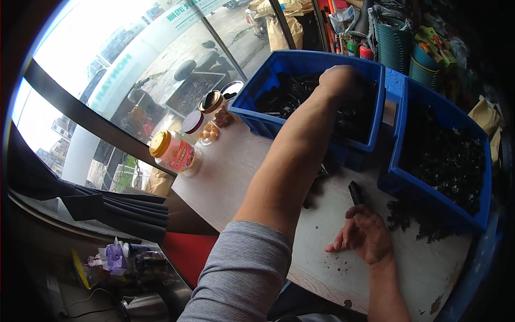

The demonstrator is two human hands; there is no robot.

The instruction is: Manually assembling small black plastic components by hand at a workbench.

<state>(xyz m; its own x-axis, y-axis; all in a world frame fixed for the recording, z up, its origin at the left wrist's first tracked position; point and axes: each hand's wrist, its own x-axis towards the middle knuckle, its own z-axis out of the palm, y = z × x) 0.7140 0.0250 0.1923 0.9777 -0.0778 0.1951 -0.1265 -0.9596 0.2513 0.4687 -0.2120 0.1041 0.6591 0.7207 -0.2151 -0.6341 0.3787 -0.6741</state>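
My left arm stretches far forward over the table, and my left hand [341,81] reaches into a blue plastic bin [258,122] of loose, dark, slender parts. Its fingers are hidden and smeared by motion, so their state does not show. Nearer to me, just above the tabletop, my right hand [369,236] is closed on a short black plastic piece [354,193] that sticks up past the fingertips. The lower fingers of that hand are loosely bent. A few dark pieces [316,188] lie on the table, partly behind my left forearm.
A second blue bin [394,161] at the right is heaped with small black parts, some spilled [424,225] beside it. Lidded jars [176,153] line the window side. Teal baskets [394,45] are stacked behind the bins. A metal kettle [144,307] stands at lower left.
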